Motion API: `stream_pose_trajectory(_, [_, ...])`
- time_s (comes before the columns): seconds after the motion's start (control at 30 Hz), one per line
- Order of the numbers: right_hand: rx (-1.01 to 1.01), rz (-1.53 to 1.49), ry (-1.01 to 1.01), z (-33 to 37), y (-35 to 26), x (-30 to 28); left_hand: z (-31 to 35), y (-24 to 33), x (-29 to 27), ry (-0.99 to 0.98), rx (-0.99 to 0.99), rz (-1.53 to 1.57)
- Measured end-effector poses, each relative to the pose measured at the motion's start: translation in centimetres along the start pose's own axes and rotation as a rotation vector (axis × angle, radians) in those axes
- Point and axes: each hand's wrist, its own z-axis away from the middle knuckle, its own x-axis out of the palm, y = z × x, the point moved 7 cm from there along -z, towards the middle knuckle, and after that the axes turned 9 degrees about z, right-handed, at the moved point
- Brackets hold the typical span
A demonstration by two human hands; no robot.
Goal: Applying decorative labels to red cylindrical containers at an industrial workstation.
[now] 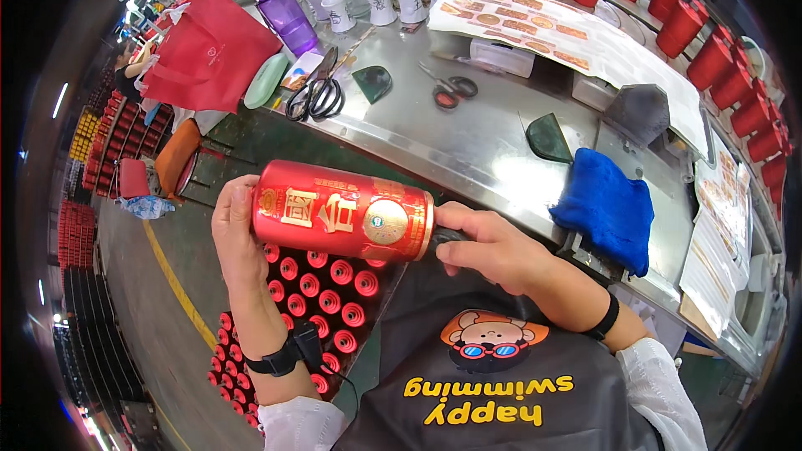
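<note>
Currently, nearest to me: my black apron [397, 397], printed with a cartoon head in red goggles and yellow lettering; a black band [603, 319] at each wrist. Next, the red bottle [330, 209], lying on its side in mid-air in front of me, gold characters and a round gold seal showing. Left grip [236, 230]: curled around the bottle's left end, most fingers hidden behind it. Right grip [493, 244]: closed, thumb and forefinger pinching a dark piece [447, 238] at the bottle's right end; cannot tell whether this piece is separate or part of the bottle.

Below the bottle: rows of red round-ended containers [342, 271], ringed ends facing up.

Beyond: metal counter [493, 146]. On its near right edge, a bunched blue cloth [606, 209]; just left of that, a dark green plate [547, 139]; behind the cloth, a grey block [639, 113]. Further left, scissors [455, 93] with red-and-black handles, a second green plate [373, 83], then black-handled scissors [317, 100] and a pale green case [266, 81].

Farther: purple bottle [286, 17] beside a red bag [209, 58]; white bottles [380, 3]; a printed sheet [522, 17]; red containers lining the far side.
</note>
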Motion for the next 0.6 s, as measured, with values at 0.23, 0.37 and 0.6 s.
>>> stream_pose_trajectory(0.23, [0.020, -0.003, 0.026, 0.4, -0.3, -0.1, 0.6, 0.5, 1.2, -0.112, -0.011, 0.108])
stream_pose_trajectory(0.37, [0.009, 0.076, 0.041, 0.8, -0.4, -0.3, 0.6, 0.0, 1.0, -0.134, -0.009, 0.172])
stream_pose_trajectory(0.6, [-0.217, 0.123, 0.037, 0.5, -0.4, -0.2, 0.4, -0.7, 0.8, -0.116, -0.021, 0.177])
